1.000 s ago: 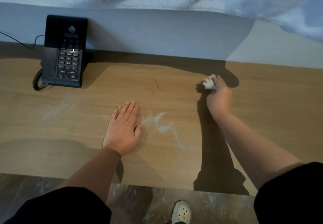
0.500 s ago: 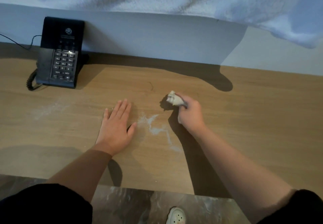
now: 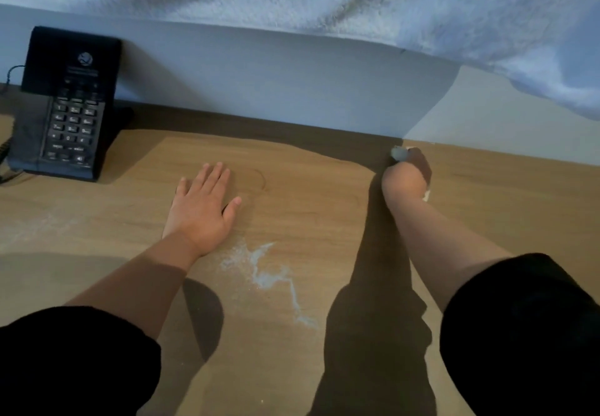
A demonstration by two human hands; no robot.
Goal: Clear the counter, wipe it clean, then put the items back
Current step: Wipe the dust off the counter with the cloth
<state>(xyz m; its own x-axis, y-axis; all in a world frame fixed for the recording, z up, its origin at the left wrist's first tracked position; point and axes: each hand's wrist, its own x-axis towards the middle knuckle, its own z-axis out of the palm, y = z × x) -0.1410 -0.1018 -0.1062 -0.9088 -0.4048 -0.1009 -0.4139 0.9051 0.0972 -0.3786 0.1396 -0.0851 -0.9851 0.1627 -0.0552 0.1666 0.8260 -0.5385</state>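
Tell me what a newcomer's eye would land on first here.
A white powdery streak smears the middle of the wooden counter, beside the flat left hand. Farther right, the right hand grips a crumpled wipe by the wall; a black phone stands far left.

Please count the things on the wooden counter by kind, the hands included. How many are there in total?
telephone: 1
white wad, gripped by the right hand: 1
hands at the counter: 2, the left hand lying flat
total: 4
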